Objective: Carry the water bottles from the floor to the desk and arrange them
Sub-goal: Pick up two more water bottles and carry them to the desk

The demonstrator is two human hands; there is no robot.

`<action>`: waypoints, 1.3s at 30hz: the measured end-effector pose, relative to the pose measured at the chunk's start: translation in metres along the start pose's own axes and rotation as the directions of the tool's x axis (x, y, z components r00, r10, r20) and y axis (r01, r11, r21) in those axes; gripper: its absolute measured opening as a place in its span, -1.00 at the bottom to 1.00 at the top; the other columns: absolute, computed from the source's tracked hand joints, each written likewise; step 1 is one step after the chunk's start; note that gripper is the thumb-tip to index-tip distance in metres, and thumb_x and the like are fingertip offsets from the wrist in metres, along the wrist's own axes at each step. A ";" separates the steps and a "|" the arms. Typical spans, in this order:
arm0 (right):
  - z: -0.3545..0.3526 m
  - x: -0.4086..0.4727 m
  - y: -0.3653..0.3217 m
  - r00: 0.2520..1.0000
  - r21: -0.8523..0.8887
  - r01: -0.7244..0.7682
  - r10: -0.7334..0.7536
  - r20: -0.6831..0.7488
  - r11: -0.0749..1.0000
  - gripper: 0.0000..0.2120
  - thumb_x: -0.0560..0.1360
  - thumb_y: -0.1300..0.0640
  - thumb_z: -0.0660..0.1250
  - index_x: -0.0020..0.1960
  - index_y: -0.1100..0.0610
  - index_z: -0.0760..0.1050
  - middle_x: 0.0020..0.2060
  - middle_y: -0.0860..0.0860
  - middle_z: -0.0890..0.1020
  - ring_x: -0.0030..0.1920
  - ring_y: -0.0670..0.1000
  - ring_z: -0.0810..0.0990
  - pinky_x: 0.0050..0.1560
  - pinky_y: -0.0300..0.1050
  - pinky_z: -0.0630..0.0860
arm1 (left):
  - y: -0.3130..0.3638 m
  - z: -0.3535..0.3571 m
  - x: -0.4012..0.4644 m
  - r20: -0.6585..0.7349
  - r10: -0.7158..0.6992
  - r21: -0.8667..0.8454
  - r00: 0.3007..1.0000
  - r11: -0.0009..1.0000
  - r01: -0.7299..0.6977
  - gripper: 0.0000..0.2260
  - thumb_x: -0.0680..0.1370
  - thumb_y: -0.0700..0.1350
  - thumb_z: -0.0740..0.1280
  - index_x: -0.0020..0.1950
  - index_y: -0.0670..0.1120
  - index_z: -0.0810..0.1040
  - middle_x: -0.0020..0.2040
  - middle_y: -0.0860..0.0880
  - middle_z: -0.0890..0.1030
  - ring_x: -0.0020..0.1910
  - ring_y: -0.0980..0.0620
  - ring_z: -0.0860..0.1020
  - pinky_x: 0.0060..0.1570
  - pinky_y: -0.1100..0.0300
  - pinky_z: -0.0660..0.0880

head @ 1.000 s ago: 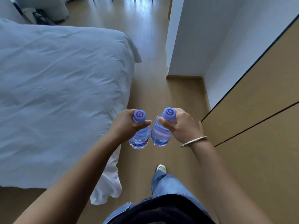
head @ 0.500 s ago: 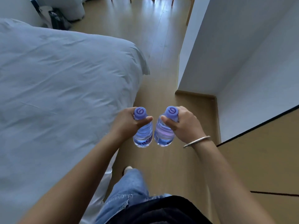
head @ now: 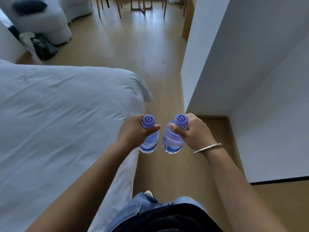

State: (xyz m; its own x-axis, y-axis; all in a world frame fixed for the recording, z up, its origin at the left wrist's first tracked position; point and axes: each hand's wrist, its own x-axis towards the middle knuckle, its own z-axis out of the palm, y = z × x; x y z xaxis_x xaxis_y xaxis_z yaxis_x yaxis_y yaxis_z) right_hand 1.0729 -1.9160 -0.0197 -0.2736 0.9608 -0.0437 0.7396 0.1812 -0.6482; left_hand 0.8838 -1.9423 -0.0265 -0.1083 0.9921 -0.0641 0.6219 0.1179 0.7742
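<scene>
The person holds 2 water bottles in the air, 1 in each hand, above the wooden floor (head: 160, 168) of a narrow passage. The left hand (head: 133, 131) is wrapped around the neck of the left bottle (head: 149, 143), with the thumb pressed across the front just under the purple cap (head: 148, 120). The right hand (head: 192, 131) grips the right bottle (head: 172, 141) in the same way, the thumb lying across the neck below its purple cap (head: 180, 119). Both bottles hang upright, caps up, close to each other but apart, with a small gap between them. They are clear with a bluish tint and carry a label near the bottom; the letters are too blurred to read. A thin metal bracelet (head: 207, 148) sits on the right wrist.

On the left of the passage is a bed with a white cover (head: 58, 123), and its corner is near the left hand. On the right stands a white wall (head: 234, 64). Far ahead, wooden chair legs (head: 120, 9) stand on the floor. Blue jeans (head: 142, 208) and the tip of 1 shoe (head: 148, 192) show at the bottom.
</scene>
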 end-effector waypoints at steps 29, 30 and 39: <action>-0.089 0.486 0.079 0.982 -0.030 0.180 -0.178 0.058 0.983 -0.67 0.49 -0.08 0.28 0.03 0.18 0.53 -0.09 0.10 0.56 -0.11 0.06 0.49 -0.09 -0.02 0.47 | 0.040 0.013 0.477 -0.088 -0.042 -0.010 0.995 0.999 0.041 -0.76 0.43 0.05 0.43 -0.19 -0.12 0.62 -0.30 -0.05 0.62 -0.27 -0.06 0.53 -0.24 0.10 0.46; -0.089 0.497 0.082 0.984 -0.021 0.172 -0.171 0.051 0.985 -0.67 0.49 -0.08 0.29 0.02 0.18 0.53 -0.09 0.10 0.56 -0.11 0.07 0.49 -0.08 -0.01 0.47 | 0.040 0.013 0.490 -0.083 -0.044 -0.015 0.996 0.999 0.043 -0.77 0.43 0.05 0.43 -0.19 -0.12 0.62 -0.29 -0.05 0.62 -0.27 -0.06 0.54 -0.23 0.09 0.46; -0.087 0.655 0.087 0.996 0.002 0.086 -0.086 -0.035 0.996 -0.69 0.47 -0.07 0.32 0.01 0.17 0.54 -0.17 0.02 0.50 -0.14 0.04 0.48 -0.14 -0.09 0.42 | 0.021 -0.002 0.661 0.015 -0.044 -0.112 0.999 0.993 0.045 -0.77 0.43 -0.03 0.45 -0.20 -0.20 0.59 -0.24 -0.20 0.62 -0.30 0.01 0.45 -0.23 0.10 0.43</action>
State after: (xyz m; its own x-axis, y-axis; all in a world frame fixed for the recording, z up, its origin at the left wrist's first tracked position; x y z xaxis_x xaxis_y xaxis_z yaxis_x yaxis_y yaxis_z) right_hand 1.0113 -1.2525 -0.0389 -0.3145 0.9484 0.0391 0.7118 0.2629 -0.6513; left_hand 0.8236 -1.2841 -0.0515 -0.1233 0.9865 -0.1074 0.5255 0.1567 0.8362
